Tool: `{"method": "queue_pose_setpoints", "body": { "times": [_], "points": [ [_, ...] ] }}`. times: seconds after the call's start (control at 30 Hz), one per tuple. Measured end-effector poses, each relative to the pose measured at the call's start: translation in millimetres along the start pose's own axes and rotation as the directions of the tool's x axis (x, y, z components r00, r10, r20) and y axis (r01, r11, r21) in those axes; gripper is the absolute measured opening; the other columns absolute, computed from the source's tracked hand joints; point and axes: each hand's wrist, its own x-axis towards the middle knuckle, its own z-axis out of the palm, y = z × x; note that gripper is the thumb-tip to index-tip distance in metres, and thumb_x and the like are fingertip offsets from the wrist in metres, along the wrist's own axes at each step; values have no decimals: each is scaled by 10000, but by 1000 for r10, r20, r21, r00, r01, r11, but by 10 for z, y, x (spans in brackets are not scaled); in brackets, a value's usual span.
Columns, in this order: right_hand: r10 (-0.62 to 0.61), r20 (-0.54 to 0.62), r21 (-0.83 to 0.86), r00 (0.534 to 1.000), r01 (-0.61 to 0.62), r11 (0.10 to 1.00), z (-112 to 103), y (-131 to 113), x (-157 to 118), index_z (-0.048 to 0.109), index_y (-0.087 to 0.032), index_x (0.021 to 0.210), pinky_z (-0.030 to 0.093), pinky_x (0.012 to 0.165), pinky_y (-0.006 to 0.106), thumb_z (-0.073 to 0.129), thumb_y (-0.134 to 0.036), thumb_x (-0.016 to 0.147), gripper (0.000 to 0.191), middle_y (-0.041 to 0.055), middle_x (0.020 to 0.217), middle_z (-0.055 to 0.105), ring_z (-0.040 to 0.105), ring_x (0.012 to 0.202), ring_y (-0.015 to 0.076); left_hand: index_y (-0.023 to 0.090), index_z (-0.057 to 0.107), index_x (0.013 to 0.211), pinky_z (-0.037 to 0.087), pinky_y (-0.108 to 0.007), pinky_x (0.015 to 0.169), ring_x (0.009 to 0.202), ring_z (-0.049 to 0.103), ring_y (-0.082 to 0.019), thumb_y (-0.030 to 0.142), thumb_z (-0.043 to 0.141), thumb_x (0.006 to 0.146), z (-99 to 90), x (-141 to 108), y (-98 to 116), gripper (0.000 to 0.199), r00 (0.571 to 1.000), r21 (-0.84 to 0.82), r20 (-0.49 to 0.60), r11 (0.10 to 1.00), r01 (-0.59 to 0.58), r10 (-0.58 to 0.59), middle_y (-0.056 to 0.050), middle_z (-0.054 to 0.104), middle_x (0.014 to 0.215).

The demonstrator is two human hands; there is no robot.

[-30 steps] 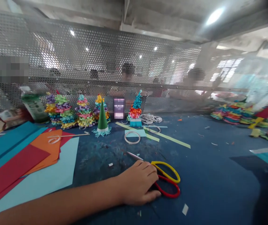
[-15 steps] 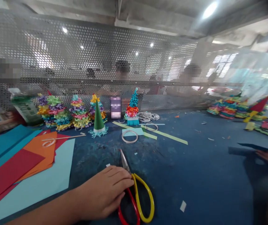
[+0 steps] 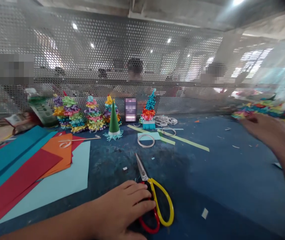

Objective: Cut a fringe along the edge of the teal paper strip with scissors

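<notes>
My left hand (image 3: 130,208) lies over the red handle of the scissors (image 3: 166,203), its fingers curled across it. The scissors rest on the blue table with their blades closed and pointing away from me. At far right, my right hand (image 3: 257,125) is stretched out beside the multicoloured paper-fringed cones (image 3: 264,108). Its fingers are smeared by motion, and I cannot make out whether it holds anything. Beyond the scissors, a ring of pale tape or ribbon (image 3: 146,141) overlaps a light blue paper piece (image 3: 149,136).
Coloured paper sheets (image 3: 81,180) lie on the left. A green cone with blue fringe (image 3: 114,121) stands before several fringed cones. A phone (image 3: 131,110) leans against the perforated metal screen (image 3: 107,43). Green paper strips (image 3: 192,143) and scraps (image 3: 204,213) lie about. A bottle (image 3: 42,110) tilts at the left.
My right hand has moved up and away, toward the cones; the dark blue piece at it no longer shows. My left hand has slid back from the pivot onto the red handle.
</notes>
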Motion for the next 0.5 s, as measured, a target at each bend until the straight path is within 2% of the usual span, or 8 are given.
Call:
{"method": "queue_pose_setpoints", "body": {
  "times": [0.03, 0.07, 0.1, 0.17, 0.23, 0.3, 0.37, 0.5],
  "points": [
    [-78, 108, 59, 991, 72, 996, -43, -233, -65, 764, -134, 1053, 580, 753, 344, 425, -366, 1169, 427, 107, 1114, 782, 762, 854, 172, 195, 603, 1443, 470, -469, 1175, 1312, 676, -343, 599, 624, 999, 6, 3, 6, 600, 1000, 18, -8, 1000, 5, -5, -159, 733, 1405],
    [-195, 208, 142, 958, 168, 976, -76, -500, -185, 752, -129, 1057, 571, 745, 338, 418, -372, 1174, 429, 74, 1037, 785, 763, 807, 159, 194, 621, 1411, 488, -451, 1149, 1278, 690, -335, 591, 624, 999, 8, 8, 8, 572, 1000, 41, -13, 999, 7, -6, -153, 750, 1366],
    [-335, 287, 242, 898, 270, 932, -96, -789, -356, 737, -159, 1083, 605, 739, 349, 534, -360, 1144, 292, 43, 973, 784, 749, 784, 170, 193, 634, 1385, 507, -437, 1118, 1244, 701, -329, 573, 624, 1001, 8, 11, 6, 541, 1000, 72, -15, 997, 4, -3, -149, 760, 1336],
    [-619, 407, 440, 672, 450, 777, -85, -1367, -796, 761, -215, 947, 562, 715, 282, 553, -380, 1126, 320, 16, 877, 805, 734, 772, 156, 190, 657, 1332, 542, -415, 1040, 1170, 718, -318, 493, 624, 1006, 2, 0, -1, 446, 999, 147, -27, 989, -16, 20, -144, 778, 1273],
    [-766, 469, 551, 439, 533, 642, -4, -1835, -1232, 747, -225, 795, 514, 613, 263, 697, -403, 1024, 294, -4, 782, 798, 716, 695, 162, 202, 693, 1231, 566, -377, 943, 1063, 735, -287, 358, 613, 1011, -12, -48, -9, 281, 998, 211, -39, 977, -35, 45, -131, 799, 1161],
    [-810, 489, 580, 325, 572, 580, 127, -2110, -1528, 754, -201, 879, 555, 677, 297, 733, -366, 1005, 209, 14, 867, 803, 727, 746, 176, 223, 717, 1111, 570, -334, 854, 953, 735, -250, 266, 594, 1012, -54, -121, -26, 164, 998, 240, -42, 970, -40, 51, -112, 804, 1049],
    [-795, 520, 549, 313, 591, 591, 265, -2205, -1644, 751, -182, 995, 605, 761, 367, 708, -398, 1041, 224, 24, 948, 786, 740, 808, 192, 240, 726, 1052, 570, -311, 826, 911, 728, -226, 253, 571, 1026, -141, -162, -84, 158, 999, 245, -51, 970, -7, 20, -97, 805, 1015],
    [-682, 591, 400, 430, 579, 711, 437, -2150, -1546, 731, -179, 1165, 630, 845, 444, 672, -457, 1070, 300, 60, 1101, 772, 754, 920, 226, 228, 741, 1129, 573, -386, 969, 1060, 724, -255, 257, 481, 1082, -388, 112, -448, 266, 981, 261, -120, 949, 179, -152, -98, 800, 1118]
  ]
}}
